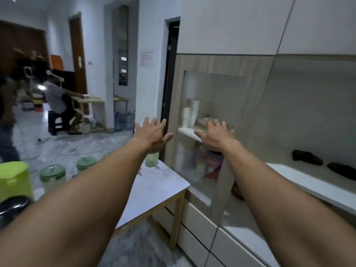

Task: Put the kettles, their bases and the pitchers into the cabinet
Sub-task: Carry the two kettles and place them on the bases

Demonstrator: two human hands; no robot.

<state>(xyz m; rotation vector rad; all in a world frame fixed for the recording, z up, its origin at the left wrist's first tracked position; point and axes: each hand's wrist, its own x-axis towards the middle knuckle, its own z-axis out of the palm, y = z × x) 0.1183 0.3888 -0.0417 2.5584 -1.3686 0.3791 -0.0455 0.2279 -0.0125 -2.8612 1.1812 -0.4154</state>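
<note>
Head view: left hand (pixel 152 136), right hand (pixel 216 136) splayed before frosted-glass woodgrain cabinet (pixel 212 63).

pale wooden-legged table (pixel 165 183) bearing several green-lidded pitchers (pixel 52 175)

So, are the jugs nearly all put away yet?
Not yet. Nothing looks done: the clear green-lidded pitchers and a lime-green plastic pitcher stand on the white table. In hand: nothing. The left grip and right grip reach open toward the glass-fronted wooden cabinet. Left to do: all of those, plus two flat black things on the white counter, maybe bases.
</note>
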